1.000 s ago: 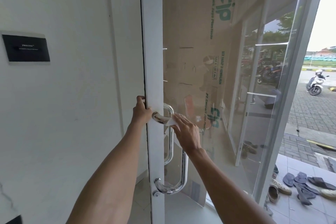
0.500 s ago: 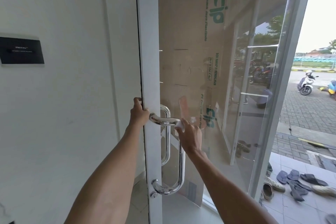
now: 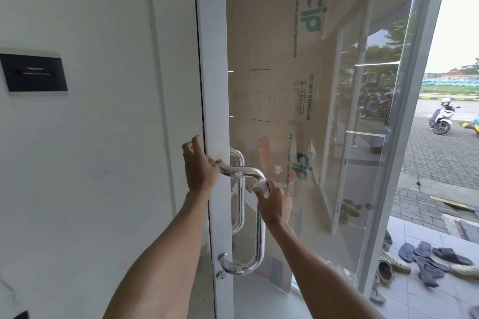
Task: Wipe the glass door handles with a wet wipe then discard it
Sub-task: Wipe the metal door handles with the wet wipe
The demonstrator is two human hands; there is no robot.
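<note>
The handle (image 3: pixel 260 235) is glossy polished metal, the door (image 3: pixel 357 116) clear reflective glass in a smooth white-painted frame (image 3: pixel 212 85), the sheet (image 3: pixel 272 65) behind matt brown cardboard.

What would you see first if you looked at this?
Two hands in the middle: the right hand wraps a white wet wipe round the shiny door handle, while the left hand grips the door frame. Behind the glass stands big brown cardboard with green letters, and sandals lie scattered at the lower right.
</note>
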